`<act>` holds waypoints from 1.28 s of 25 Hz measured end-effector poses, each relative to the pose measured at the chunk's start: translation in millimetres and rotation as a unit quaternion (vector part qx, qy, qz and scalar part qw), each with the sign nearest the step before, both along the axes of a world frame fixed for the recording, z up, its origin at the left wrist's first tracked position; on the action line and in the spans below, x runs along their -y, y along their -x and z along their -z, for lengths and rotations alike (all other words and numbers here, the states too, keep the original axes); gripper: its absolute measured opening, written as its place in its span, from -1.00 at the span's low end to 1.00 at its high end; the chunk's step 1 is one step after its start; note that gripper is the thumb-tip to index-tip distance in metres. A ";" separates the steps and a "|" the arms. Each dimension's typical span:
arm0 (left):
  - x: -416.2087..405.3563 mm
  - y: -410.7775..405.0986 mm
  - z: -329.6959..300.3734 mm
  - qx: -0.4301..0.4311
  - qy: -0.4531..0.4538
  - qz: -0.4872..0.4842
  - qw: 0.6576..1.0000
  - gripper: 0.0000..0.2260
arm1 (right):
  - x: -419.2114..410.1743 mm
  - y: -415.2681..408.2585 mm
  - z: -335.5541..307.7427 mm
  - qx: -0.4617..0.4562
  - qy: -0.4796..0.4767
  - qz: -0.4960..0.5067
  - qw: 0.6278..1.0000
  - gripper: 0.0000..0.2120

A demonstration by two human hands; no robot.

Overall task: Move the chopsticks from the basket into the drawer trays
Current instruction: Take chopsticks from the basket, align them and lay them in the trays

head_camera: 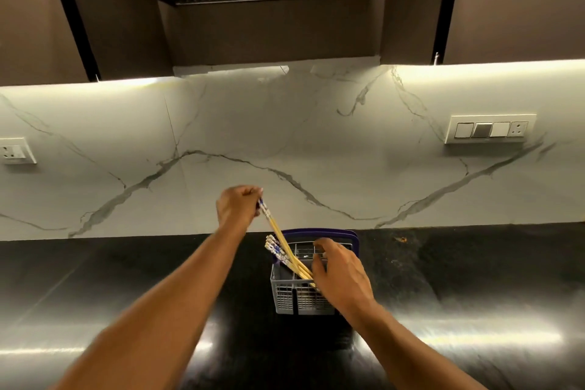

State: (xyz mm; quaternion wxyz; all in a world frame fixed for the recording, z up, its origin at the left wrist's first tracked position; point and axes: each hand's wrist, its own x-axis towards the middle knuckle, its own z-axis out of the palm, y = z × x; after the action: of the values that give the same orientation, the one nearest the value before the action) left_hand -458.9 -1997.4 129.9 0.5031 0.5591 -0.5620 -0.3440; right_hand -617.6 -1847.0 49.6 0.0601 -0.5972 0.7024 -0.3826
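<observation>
The left hand pinches the patterned tops of a few chopsticks, which slant toward five o'clock into the basket on the dark worktop. At the basket's three o'clock edge, the right hand rests with fingers loosely curled over the rim, touching the sticks' lower ends.

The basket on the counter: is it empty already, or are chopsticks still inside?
Not empty. Several chopsticks lean out of the grey basket at its left side, while the left hand lifts a few chopsticks and the right hand rests on the basket.
</observation>
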 end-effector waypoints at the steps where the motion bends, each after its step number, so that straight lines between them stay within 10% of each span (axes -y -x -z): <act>1: -2.3 -1.7 -23.3 -0.008 0.019 0.041 0.999 -0.87 | 0.3 -2.4 -8.8 0.007 0.005 -0.002 1.000 -0.67; 15: -89.5 18.4 -166.7 -0.054 0.106 0.294 0.948 -0.81 | -31.1 1.5 -107.6 0.170 0.063 -0.058 0.982 -0.89; 32: -150.9 -5.1 -118.3 -0.104 0.004 0.332 0.937 -0.87 | -106.6 6.7 -86.7 0.389 -0.110 -0.145 0.903 -0.97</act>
State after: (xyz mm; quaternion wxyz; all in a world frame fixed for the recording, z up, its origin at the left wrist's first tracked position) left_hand -453.8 -1846.5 248.2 0.4179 0.2999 -0.6616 -0.5456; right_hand -624.4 -1740.5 136.3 0.4485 -0.4859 0.5669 -0.4914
